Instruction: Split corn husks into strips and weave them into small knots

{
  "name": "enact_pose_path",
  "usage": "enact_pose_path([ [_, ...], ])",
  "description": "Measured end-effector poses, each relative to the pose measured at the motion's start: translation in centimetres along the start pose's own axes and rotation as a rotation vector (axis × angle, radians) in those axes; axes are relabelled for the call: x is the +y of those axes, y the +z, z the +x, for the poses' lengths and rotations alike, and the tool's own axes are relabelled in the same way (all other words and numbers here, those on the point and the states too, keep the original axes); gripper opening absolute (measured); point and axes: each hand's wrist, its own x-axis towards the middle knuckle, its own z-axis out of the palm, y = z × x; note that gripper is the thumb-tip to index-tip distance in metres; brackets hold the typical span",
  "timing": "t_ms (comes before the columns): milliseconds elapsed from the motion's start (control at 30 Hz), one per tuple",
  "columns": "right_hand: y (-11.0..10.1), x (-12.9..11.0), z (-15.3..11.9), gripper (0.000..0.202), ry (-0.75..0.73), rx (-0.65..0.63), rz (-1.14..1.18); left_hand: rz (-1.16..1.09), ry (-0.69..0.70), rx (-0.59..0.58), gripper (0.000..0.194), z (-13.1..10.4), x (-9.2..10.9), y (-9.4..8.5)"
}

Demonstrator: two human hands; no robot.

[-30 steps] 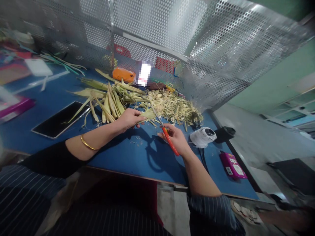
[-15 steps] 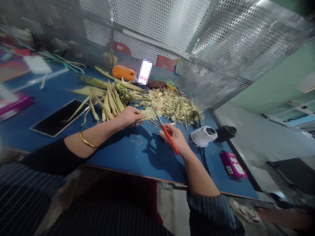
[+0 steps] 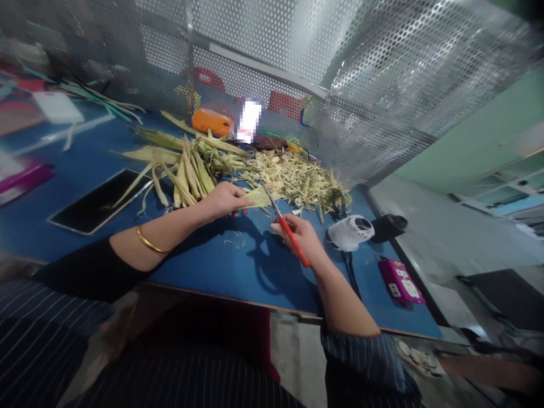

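Observation:
My left hand (image 3: 227, 199) pinches a pale green husk strip (image 3: 258, 197) over the blue table (image 3: 204, 266). In my right hand (image 3: 300, 231) are red-handled scissors (image 3: 293, 238), their blades pointing up and left at the strip's right part. How far the blades are apart is too small to tell. Long husk leaves (image 3: 191, 173) lie in a bundle behind my left hand. Beyond the scissors spreads a heap of short cut husk pieces (image 3: 304, 178).
A tablet (image 3: 100, 201) lies left of my left forearm. To the right are a white spool (image 3: 351, 232), a black spool (image 3: 389, 226) and a purple packet (image 3: 402, 281). An orange packet (image 3: 211, 121) and a lit phone (image 3: 249, 120) stand before the perforated screen (image 3: 272, 34).
The view has shifted slightly, so the table things sit a little higher and further left. Both hands keep their hold, and the scissors stay at the strip.

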Motion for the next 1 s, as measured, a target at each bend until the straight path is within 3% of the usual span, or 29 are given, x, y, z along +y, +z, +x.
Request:
enact_pose_path([
  [267, 0.2, 0.1, 0.1, 0.038, 0.003, -0.001, -0.056, 0.067, -0.013, -0.008, 0.03, 0.7, -0.7, -0.3],
  [500, 0.5, -0.1, 0.1, 0.04, 0.037, 0.035, 0.061, 0.122, -0.013, 0.013, 0.029, 0.8, -0.8, -0.3],
  [700, -0.8, -0.1, 0.4, 0.043, -0.043, 0.117, 0.244, -0.134, -0.032, 0.023, 0.013, 0.2, 0.6, -1.5],
  [733, -1.2, -0.2, 0.4, 0.045, -0.07, 0.105, 0.274, -0.097, -0.011, 0.036, 0.014, 0.1, 0.9, -1.9],
  [900, -2.3, -0.2, 0.4, 0.05, -0.035, 0.066, 0.198, 0.357, 0.168, 0.383, 0.023, -0.4, 1.4, -3.5],
  [1000, -2.2, 0.4, 0.7, 0.053, 0.014, 0.005, 0.06, 0.558, 0.227, 0.456, 0.022, -0.3, 1.3, -4.2],
])
